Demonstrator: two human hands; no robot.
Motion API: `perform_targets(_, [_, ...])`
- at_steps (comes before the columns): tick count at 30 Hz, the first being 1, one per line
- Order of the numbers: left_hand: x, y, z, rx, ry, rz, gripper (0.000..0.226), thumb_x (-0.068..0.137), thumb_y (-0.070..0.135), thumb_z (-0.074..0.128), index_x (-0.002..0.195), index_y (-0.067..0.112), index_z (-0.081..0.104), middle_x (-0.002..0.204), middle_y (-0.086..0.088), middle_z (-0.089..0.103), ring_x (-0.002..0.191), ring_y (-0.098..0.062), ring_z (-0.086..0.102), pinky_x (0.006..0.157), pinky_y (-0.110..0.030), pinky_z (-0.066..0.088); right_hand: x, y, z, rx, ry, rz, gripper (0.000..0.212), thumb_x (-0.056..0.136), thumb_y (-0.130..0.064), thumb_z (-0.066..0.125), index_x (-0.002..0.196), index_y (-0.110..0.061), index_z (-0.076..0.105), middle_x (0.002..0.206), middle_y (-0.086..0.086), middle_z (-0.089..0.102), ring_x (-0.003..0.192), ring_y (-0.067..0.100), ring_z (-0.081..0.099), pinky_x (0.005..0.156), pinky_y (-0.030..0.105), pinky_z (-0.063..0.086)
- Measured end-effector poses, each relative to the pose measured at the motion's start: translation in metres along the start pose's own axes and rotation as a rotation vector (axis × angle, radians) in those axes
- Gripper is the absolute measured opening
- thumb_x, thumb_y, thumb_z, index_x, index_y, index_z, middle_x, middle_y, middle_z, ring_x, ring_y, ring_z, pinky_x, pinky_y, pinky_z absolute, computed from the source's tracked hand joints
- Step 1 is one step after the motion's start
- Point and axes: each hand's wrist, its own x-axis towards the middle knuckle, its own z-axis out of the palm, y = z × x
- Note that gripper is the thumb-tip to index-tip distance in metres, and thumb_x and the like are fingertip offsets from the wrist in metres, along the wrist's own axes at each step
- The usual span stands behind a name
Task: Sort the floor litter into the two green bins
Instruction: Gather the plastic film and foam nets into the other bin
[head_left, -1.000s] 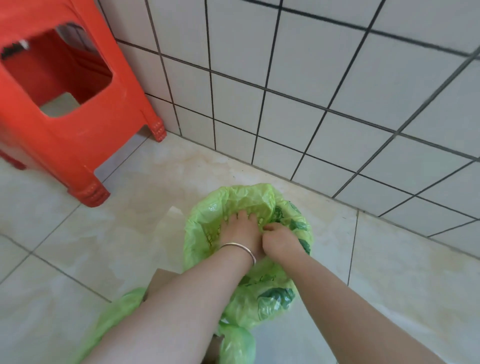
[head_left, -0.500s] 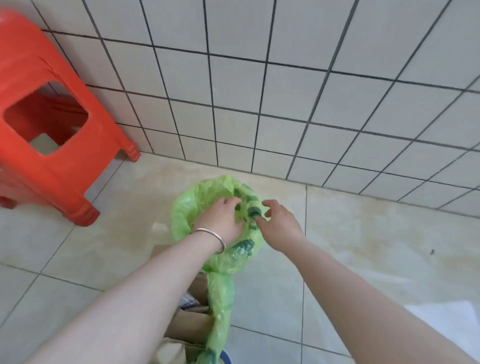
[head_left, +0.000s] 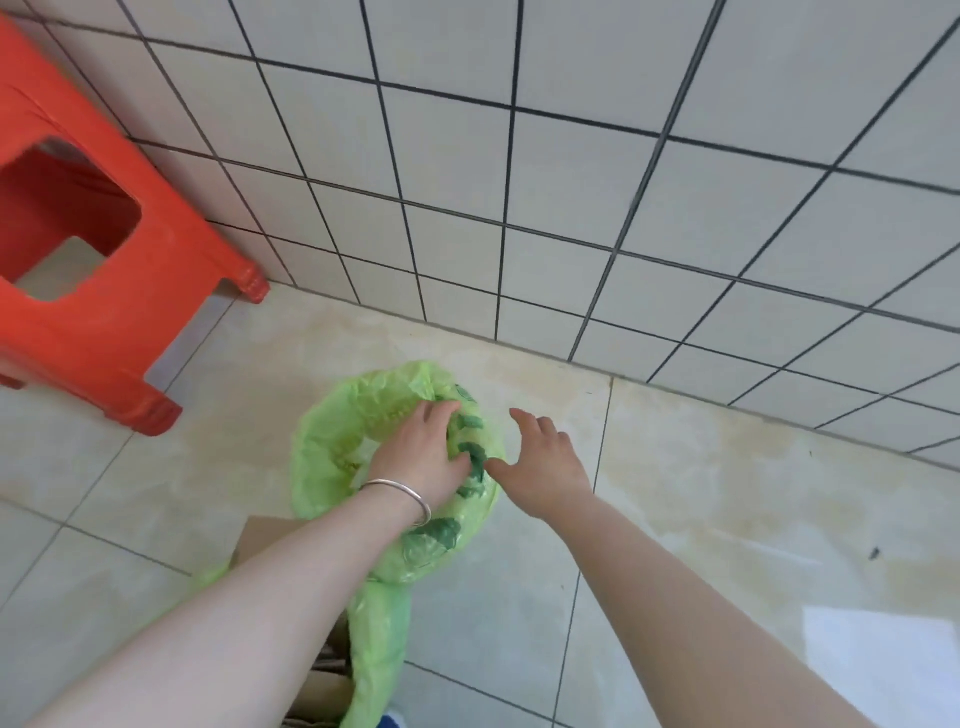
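Observation:
A light green plastic bin bag (head_left: 332, 436) with dark green print stands open on the tiled floor near the wall. My left hand (head_left: 421, 457), with a silver bangle at the wrist, grips the bag's right rim. My right hand (head_left: 540, 462) hovers just right of the bag, fingers spread, holding nothing. A second strip of green bag (head_left: 376, 654) hangs lower down beside brown cardboard (head_left: 270, 540), partly hidden by my left forearm.
A red plastic stool (head_left: 88, 291) stands at the left against the white tiled wall (head_left: 571, 182). A white sheet (head_left: 883, 670) lies on the floor at the lower right. A small dark speck (head_left: 874, 554) marks the floor at right.
My right hand has let go of the bag's rim and opened, moving slightly right. My left hand still holds the rim. The view has shifted back from the bag.

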Motion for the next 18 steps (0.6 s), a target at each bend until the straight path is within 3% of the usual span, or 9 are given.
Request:
perform_targets(7, [-0.050, 0.029, -0.125, -0.064, -0.036, -0.139, 0.064, 0.085, 0.031, 0.055, 0.143, 0.023, 0.027, 0.142, -0.002, 0.035, 0.124, -0.024, 0.048, 0.096, -0.035, 0.046, -0.062, -0.087, -0.088, -0.024, -0.097, -0.037, 0.061, 0.091, -0.034, 0.047, 0.146, -0.023, 0.023, 0.142, 0.001, 0.037, 0.128, 0.023, 0.036, 0.101, 0.036, 0.039])
perform_targets(18, [-0.155, 0.040, -0.373, -0.190, 0.099, -0.241, 0.067, 0.085, 0.025, 0.060, 0.143, 0.020, 0.029, 0.137, -0.010, 0.040, 0.127, -0.028, 0.044, 0.106, -0.039, 0.037, -0.186, -0.290, -0.231, -0.066, -0.104, -0.175, 0.060, 0.090, -0.034, 0.049, 0.144, -0.021, 0.028, 0.143, 0.002, 0.038, 0.132, 0.023, 0.038, 0.103, 0.037, 0.037])
